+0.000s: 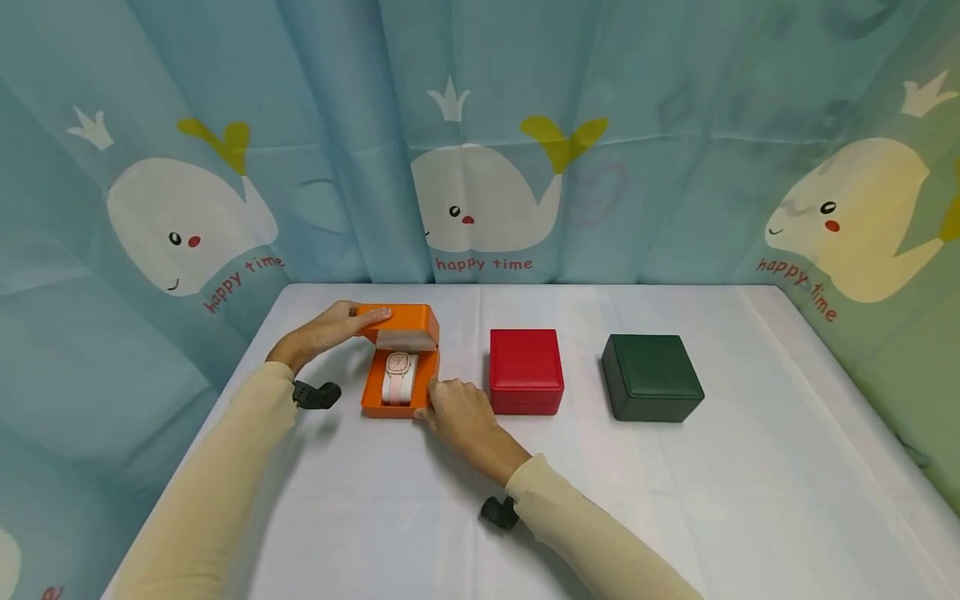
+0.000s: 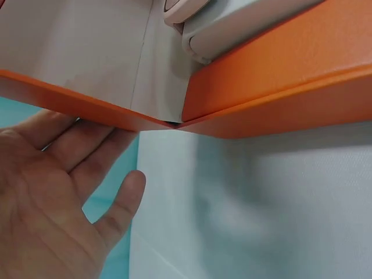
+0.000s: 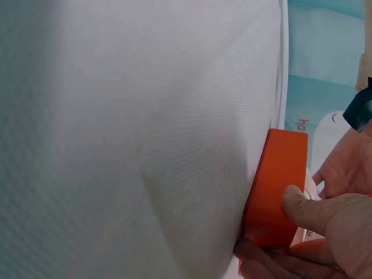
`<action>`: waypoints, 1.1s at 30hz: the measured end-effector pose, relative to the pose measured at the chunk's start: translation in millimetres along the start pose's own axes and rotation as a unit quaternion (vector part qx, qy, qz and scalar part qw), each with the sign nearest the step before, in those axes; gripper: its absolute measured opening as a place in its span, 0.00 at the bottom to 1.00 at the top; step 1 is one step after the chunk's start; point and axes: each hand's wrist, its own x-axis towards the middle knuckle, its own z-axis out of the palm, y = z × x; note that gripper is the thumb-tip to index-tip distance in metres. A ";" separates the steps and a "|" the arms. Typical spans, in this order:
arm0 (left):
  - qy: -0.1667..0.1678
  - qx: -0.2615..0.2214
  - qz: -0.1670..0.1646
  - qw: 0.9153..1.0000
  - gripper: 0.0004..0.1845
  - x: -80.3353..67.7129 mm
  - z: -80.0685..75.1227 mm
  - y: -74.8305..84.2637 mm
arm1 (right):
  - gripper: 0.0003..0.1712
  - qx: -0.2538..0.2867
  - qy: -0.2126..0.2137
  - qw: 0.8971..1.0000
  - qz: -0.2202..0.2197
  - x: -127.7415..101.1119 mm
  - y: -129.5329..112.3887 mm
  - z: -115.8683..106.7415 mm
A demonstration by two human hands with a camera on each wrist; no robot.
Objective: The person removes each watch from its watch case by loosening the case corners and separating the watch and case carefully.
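An orange watch box stands with its lid raised, showing a pale lining. Inside lies a wristwatch with a square face and a pale pink strap around a white cushion. My left hand rests against the lid from the left; in the left wrist view its straight fingers touch the lid's outer side, thumb apart. With my right hand I grip the base's front right corner. The right wrist view shows that thumb pressing the orange wall, other fingers partly hidden around the corner.
A closed red box stands just right of my right hand, and a closed dark green box farther right. All stand on a white-covered table. Behind hangs a blue-green curtain printed with whales.
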 end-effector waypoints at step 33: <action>0.043 -0.045 0.025 0.998 0.42 9.2 11.5 3.8 | 0.21 -0.017 0.016 1.000 -0.003 -3.5 -0.7 -0.5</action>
